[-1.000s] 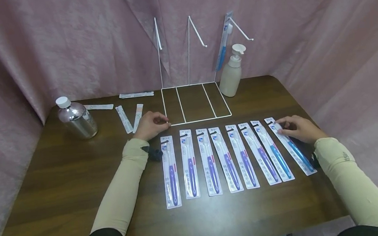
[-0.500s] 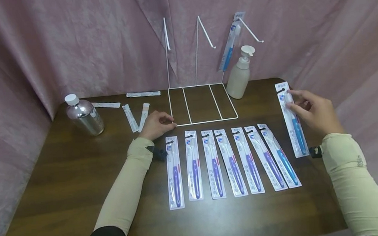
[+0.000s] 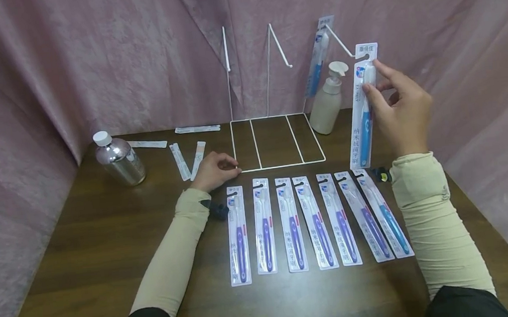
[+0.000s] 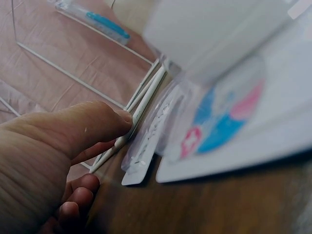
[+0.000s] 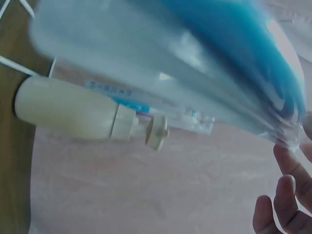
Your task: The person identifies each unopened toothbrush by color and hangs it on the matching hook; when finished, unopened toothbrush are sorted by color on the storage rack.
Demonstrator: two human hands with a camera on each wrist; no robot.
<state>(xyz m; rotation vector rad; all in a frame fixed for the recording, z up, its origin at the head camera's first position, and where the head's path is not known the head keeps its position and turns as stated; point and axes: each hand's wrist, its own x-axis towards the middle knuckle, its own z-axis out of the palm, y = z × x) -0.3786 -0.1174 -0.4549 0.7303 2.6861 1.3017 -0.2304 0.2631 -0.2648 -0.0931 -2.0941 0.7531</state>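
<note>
My right hand [image 3: 404, 107] pinches a packaged blue toothbrush [image 3: 359, 136] by the upper part of its blister card, holding it upright above the table. The card's top, with its hook slot, is close to the tip of the right-hand hook on a white wire display rack [image 3: 282, 166]. Another packaged blue toothbrush [image 3: 316, 67] hangs on that hook. My left hand [image 3: 213, 172] grips the rack's front left corner, its thumb [image 4: 117, 119] on the wire. Several packaged toothbrushes [image 3: 294, 235] lie in a row in front of the rack, most purple, one blue.
A cream pump bottle [image 3: 325, 107] stands by the rack's right side. At the left are a silver bottle [image 3: 123, 165] with a white cap and several narrow paper-wrapped strips [image 3: 197, 129]. A pink curtain [image 3: 137, 63] hangs behind the wooden table [image 3: 121, 250].
My right hand has picked up the rightmost blue toothbrush pack from the table, raised it upright and brought it left toward the right-hand hook. My left hand stays on the rack's corner.
</note>
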